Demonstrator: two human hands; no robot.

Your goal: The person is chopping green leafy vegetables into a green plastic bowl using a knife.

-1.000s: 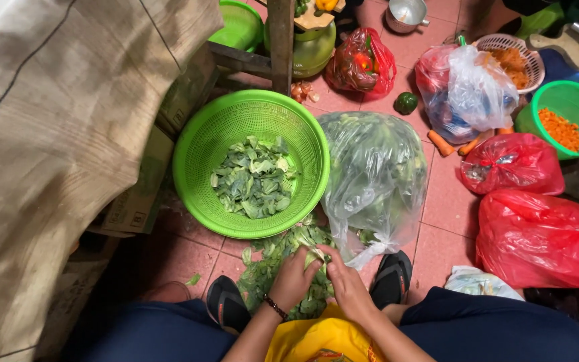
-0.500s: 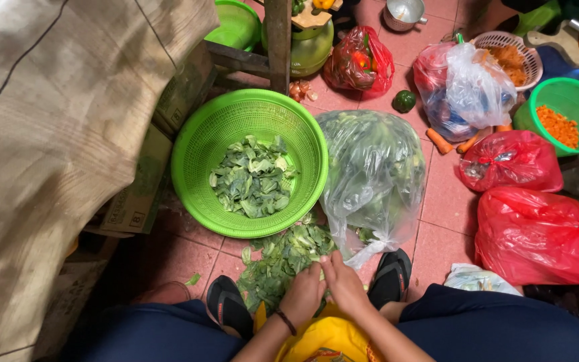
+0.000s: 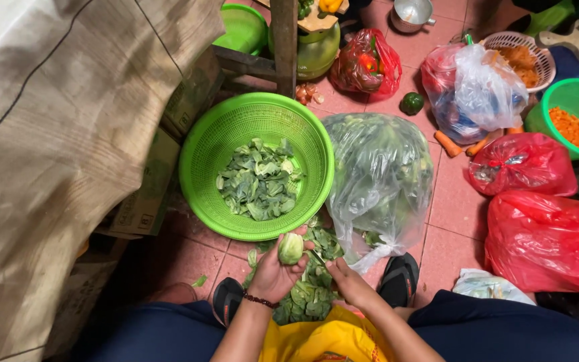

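One small pale-green vegetable head (image 3: 291, 248) sits low in the centre of the frame, held up by our left hand (image 3: 273, 271), whose grip is closed around its lower half. Our right hand (image 3: 348, 281) is just beside it, fingers curled shut on what looks like a thin blade (image 3: 316, 257) pointing toward the head; the blade is too small to make out fully. We judge the main risk to be here: the edge works close to the left fingertips, and a slip on the smooth rounded head could nick them.

Below the hands a heap of cut leaves (image 3: 309, 295) lies on the tiled floor (image 3: 457, 201) between our sandals (image 3: 400, 278). Pieces could drop there instead of into the green basket (image 3: 202, 144) just above, which already holds chopped greens (image 3: 257, 179). To the right, the clear bag of greens (image 3: 380, 177) leans against the basket's rim and could sag onto the pile. Red bags (image 3: 547, 238) lie at the right edge.
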